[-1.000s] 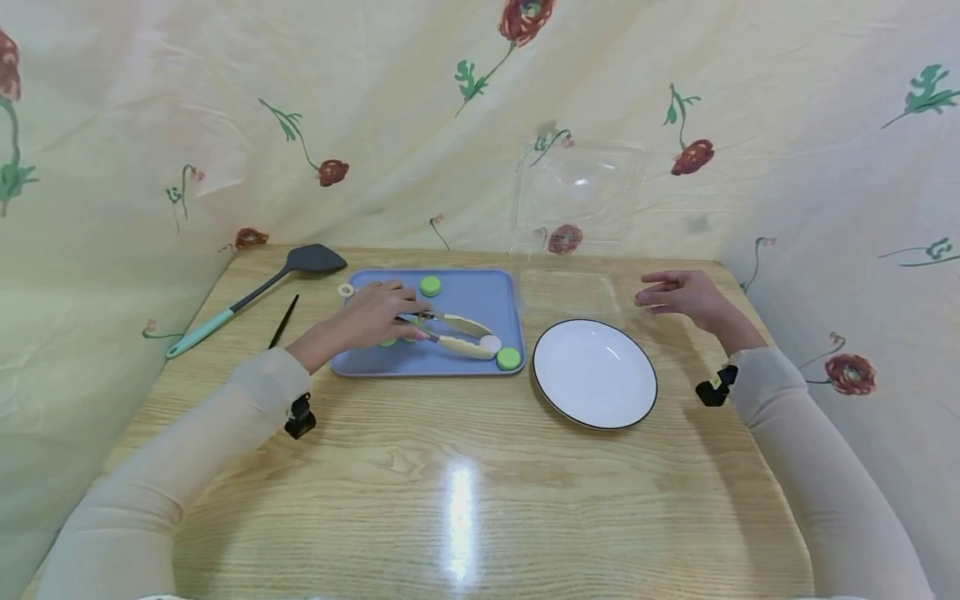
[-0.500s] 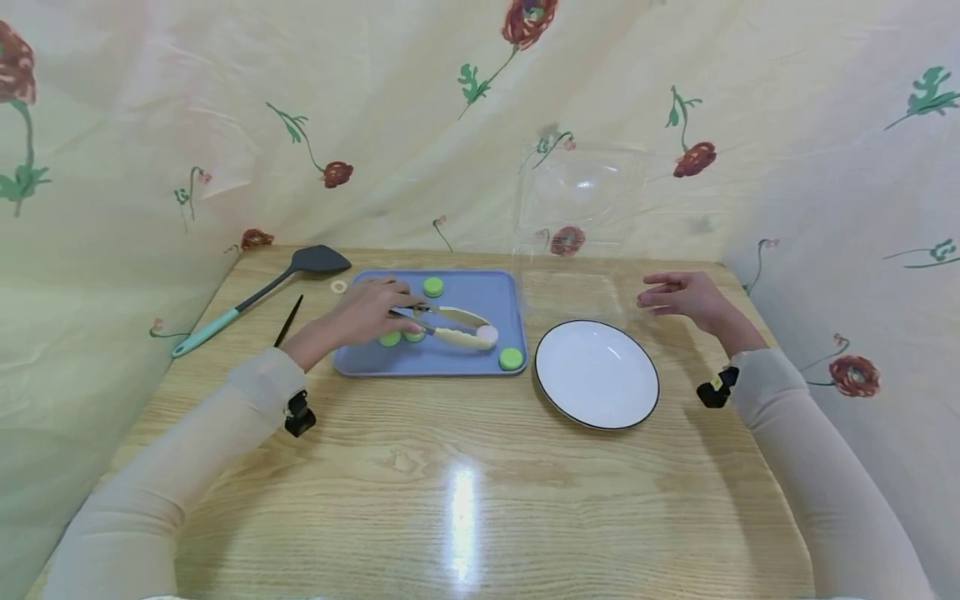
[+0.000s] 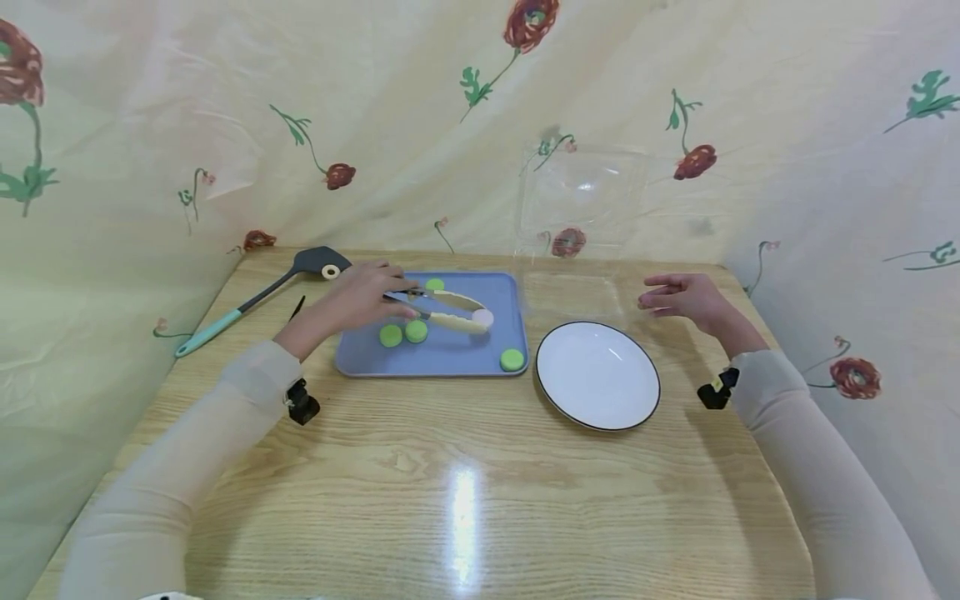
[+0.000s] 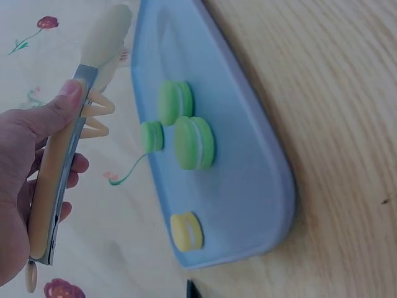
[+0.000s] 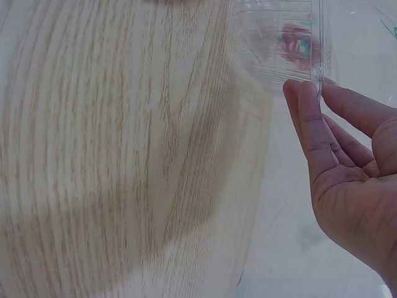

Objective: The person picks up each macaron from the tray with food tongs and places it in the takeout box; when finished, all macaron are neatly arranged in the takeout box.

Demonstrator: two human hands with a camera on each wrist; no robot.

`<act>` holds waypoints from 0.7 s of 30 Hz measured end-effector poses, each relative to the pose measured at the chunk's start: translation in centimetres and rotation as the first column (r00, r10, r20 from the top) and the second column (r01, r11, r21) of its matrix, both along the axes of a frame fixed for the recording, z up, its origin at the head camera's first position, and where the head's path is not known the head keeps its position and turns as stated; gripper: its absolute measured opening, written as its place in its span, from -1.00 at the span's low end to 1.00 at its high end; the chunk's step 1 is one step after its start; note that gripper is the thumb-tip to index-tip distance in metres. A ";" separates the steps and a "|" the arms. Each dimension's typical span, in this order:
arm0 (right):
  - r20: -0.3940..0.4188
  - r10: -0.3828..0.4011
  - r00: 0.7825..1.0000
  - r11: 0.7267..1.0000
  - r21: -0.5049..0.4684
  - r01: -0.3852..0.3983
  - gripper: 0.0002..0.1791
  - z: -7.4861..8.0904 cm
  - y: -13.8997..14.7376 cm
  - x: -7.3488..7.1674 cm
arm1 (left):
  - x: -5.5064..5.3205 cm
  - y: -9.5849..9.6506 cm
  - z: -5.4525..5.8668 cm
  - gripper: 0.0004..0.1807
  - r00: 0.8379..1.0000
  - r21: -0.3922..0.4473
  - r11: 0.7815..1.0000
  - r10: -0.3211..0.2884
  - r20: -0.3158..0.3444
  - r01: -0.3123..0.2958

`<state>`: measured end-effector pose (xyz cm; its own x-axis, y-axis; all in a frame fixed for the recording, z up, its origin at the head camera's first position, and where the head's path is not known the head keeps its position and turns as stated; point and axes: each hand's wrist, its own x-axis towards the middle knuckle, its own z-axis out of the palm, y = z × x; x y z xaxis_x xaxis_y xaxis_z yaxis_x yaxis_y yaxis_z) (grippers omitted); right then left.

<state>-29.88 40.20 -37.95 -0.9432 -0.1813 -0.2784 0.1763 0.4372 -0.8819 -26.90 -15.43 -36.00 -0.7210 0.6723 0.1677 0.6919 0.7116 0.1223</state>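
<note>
My left hand (image 3: 363, 296) grips a pair of tongs (image 3: 457, 322) with cream tips, raised over the blue tray (image 3: 465, 367). A pale pink macaron (image 3: 483, 318) is caught between the tong tips. On the tray lie several green macarons (image 3: 512, 360), and the left wrist view adds a yellow macaron (image 4: 187, 231) near one corner. At the right, my right hand (image 3: 686, 298) pinches the edge of a clear plastic clamshell box (image 5: 279, 40), thumb on one side and fingers on the other. The box stands with its lid raised against the back cloth.
A white plate (image 3: 597, 375) with a dark rim sits right of the tray, in front of the clear box. A spatula (image 3: 258, 292) with a mint handle lies at the left. A thin black stick (image 3: 297, 307) is partly hidden behind the left forearm.
My left hand has lifted the tongs up and slightly leftward, and the pale pink macaron has risen off the tray between their tips. My right hand stays where it was.
</note>
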 end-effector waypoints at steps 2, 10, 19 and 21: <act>0.000 0.002 1.000 1.000 -0.003 -0.002 -0.30 0.0 0.0 0.0 | -0.2 0.0 0.3 -0.36 1.000 -0.011 1.000 0.010 -0.013 -0.011; -0.010 0.004 1.000 1.000 0.002 -0.004 -0.28 -0.1 0.2 0.1 | -0.9 0.6 1.6 -0.36 0.998 0.004 0.998 0.062 -0.022 -0.062; -0.014 0.015 1.000 1.000 0.018 -0.015 -0.28 0.0 0.2 0.1 | -1.9 2.2 2.4 -0.38 0.996 0.025 0.997 0.076 -0.046 -0.075; -0.010 0.009 1.000 1.000 0.010 -0.009 -0.29 0.0 0.2 0.1 | -2.1 2.7 2.4 -0.38 0.996 0.035 0.996 0.080 -0.049 -0.078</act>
